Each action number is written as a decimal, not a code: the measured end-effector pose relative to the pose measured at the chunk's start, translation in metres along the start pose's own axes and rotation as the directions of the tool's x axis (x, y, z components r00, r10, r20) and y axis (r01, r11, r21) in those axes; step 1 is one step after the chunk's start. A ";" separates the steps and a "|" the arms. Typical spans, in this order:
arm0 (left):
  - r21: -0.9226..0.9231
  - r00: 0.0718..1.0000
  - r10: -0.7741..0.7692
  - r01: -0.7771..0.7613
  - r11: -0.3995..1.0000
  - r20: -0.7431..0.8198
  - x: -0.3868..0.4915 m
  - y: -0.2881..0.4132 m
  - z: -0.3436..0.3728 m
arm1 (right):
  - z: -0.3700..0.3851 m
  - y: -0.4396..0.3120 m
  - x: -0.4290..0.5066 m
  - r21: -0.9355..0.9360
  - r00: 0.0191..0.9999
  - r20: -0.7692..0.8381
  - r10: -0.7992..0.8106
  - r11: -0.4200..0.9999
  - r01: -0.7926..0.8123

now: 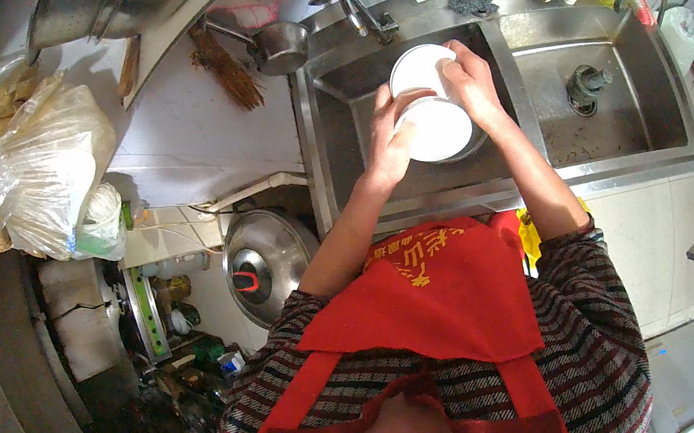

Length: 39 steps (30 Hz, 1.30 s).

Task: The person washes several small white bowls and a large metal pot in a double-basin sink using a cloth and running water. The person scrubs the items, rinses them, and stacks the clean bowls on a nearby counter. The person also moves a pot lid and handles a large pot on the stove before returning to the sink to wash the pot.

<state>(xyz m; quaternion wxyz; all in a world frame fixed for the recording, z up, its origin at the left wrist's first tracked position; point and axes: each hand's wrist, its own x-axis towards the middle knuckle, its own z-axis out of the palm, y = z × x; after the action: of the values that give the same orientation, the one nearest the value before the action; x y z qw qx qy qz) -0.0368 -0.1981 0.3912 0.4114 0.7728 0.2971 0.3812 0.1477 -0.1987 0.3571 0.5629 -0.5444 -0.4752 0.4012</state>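
Observation:
Over the left basin of a stainless steel sink (339, 139), my left hand (394, 138) grips a round white dish (437, 131) at its left side, thumb on its face. My right hand (472, 86) holds a second white dish (421, 69) by its right edge, just beyond the first. The two dishes nearly touch or overlap; which is on top cannot be told. A clear or metal round rim shows partly beneath the nearer dish. The faucet (356, 15) stands behind the basin, left of the dishes.
A dark scouring pad (472, 3) lies on the sink's back ledge. Left of the sink are a small saucepan (280, 47) and a straw brush (230, 70). A drain fitting (587, 88) stands in the right basin. A large domed lid (266, 265) sits low at left.

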 end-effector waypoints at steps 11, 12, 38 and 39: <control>-0.926 0.962 -0.172 0.252 0.281 0.210 -0.012 -0.020 -0.019 | -0.002 0.017 -0.008 0.678 0.990 0.138 0.020 0.727 -0.110; -0.953 0.969 -0.163 0.218 0.210 0.186 -0.011 -0.023 -0.018 | -0.003 0.015 -0.009 0.676 0.991 0.130 0.020 0.730 -0.103; -0.981 0.923 -0.333 0.183 -0.059 0.193 -0.012 -0.028 0.002 | -0.005 0.006 -0.017 -0.096 0.988 -0.107 -0.111 0.990 0.101; -0.980 0.928 -0.316 0.198 -0.023 0.195 -0.013 -0.027 0.002 | -0.006 0.007 -0.016 -0.094 0.985 -0.112 -0.133 0.988 0.123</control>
<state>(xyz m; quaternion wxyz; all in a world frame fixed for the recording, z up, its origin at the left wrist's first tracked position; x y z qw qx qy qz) -0.0458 -0.1952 0.3624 0.8785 0.1837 0.1039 0.4285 0.1508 -0.2151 0.3489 0.5904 -0.5595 -0.4922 0.3100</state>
